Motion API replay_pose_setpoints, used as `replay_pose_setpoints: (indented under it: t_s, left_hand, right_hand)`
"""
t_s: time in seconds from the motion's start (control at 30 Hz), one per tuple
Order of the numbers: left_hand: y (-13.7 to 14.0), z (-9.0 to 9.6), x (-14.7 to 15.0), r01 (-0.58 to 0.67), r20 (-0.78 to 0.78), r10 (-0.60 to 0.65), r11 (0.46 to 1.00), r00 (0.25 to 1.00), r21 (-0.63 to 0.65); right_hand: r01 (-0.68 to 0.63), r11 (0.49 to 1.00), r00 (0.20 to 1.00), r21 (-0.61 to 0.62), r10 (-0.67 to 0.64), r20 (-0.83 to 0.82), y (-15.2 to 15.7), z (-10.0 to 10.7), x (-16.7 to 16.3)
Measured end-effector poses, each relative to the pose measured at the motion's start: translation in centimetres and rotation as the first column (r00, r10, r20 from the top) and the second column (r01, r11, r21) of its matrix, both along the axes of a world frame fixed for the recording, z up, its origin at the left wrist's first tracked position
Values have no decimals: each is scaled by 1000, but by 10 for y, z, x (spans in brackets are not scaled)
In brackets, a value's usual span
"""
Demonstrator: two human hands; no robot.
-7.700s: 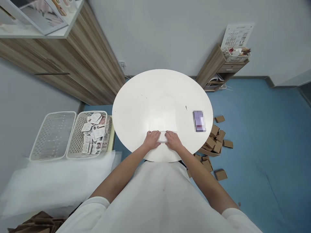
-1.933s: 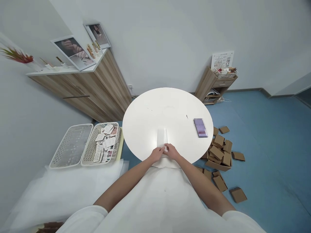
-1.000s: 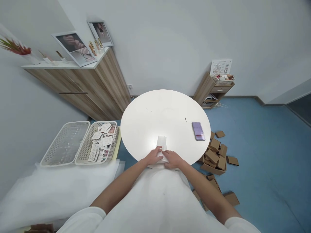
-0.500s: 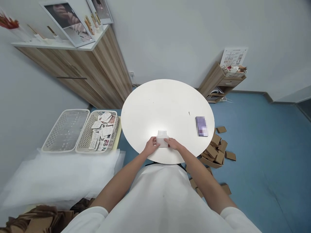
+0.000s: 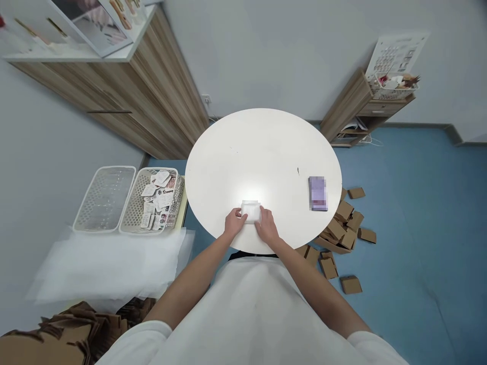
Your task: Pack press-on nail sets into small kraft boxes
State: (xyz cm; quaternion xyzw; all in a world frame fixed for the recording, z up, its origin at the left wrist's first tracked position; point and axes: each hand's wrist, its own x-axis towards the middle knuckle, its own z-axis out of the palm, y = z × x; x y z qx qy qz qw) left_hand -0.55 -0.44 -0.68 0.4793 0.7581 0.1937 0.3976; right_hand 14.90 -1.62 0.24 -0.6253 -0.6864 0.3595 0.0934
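Note:
A small white packet (image 5: 251, 212), seemingly wrapped in thin foam sheet, lies on the white round table (image 5: 251, 152) near its front edge. My left hand (image 5: 235, 223) grips the packet's left side, thumb on top and fingers curled at the edge. On the other side, my right hand (image 5: 268, 226) holds the right edge, its fingers along the side and thumb near the front corner. What is inside the packet is hidden. A purple pack (image 5: 318, 193), partly pixelated, rests on the table to the right.
Left of the table stand a basket of small printed packets (image 5: 127, 218) and a lidded-looking clear basket (image 5: 81, 223). White foam sheets (image 5: 110, 266) and flat brown cardboard (image 5: 68, 332) lie below. Small brown boxes (image 5: 344, 238) are heaped on the floor at right.
My right hand has shifted from lying across the packet's right part to gripping its right edge, fingers pointing forward. The packet's back flap shows less. The camera view has shifted.

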Motion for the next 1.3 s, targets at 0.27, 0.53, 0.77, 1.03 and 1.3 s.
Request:
replay_pose_setpoints:
  t_s: [0.27,0.53,0.77,1.03,1.3]
  left_hand:
    - [-7,14,7,116,-298,-71,984,952,138]
    - [-36,16,16,481,-395,-409,871,823,101]
    - [-30,17,14,449,-313,-401,888,861,98]
    - [-30,14,9,269,-70,-261,953,963,139]
    - [-9,5,-30,85,185,-102,992,977,96]
  right_hand:
    - [-354,935,925,21,347,156,-9,-3,17]
    - [-358,933,928,19,354,112,-7,-1,21]
    - [-379,925,920,-17,378,98,-1,0,20]
    - [-265,957,961,-113,272,52,-3,1,13]
    - [-114,976,993,-187,106,-56,11,8,-35]
